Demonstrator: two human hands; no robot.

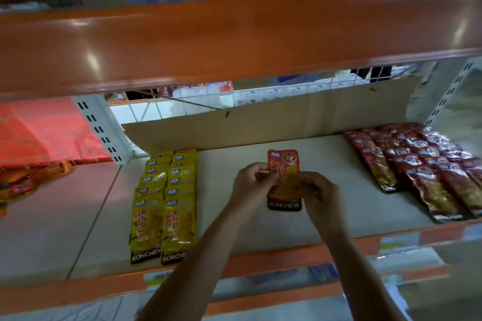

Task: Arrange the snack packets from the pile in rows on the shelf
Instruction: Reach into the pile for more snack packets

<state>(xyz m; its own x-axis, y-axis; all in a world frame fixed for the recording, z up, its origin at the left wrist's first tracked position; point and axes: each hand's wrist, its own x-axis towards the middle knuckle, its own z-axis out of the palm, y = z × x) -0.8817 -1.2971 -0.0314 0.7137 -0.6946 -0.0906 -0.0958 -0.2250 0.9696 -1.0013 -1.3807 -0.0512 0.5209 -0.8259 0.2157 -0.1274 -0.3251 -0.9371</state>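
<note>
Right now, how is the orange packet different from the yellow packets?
The left hand and right hand pinch the orange packet; the yellow packets lie untouched. The orange packet is at the middle of the shelf; the yellow packets overlap in two rows at its left. Both say KONCHEW.

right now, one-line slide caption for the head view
Left hand and right hand hold an orange packet at the middle of the shelf, between yellow rows and dark red rows.

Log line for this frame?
left hand, right hand: pinch orange KONCHEW packet | at shelf middle | yellow packets: two rows left | dark red packets: rows right
</note>
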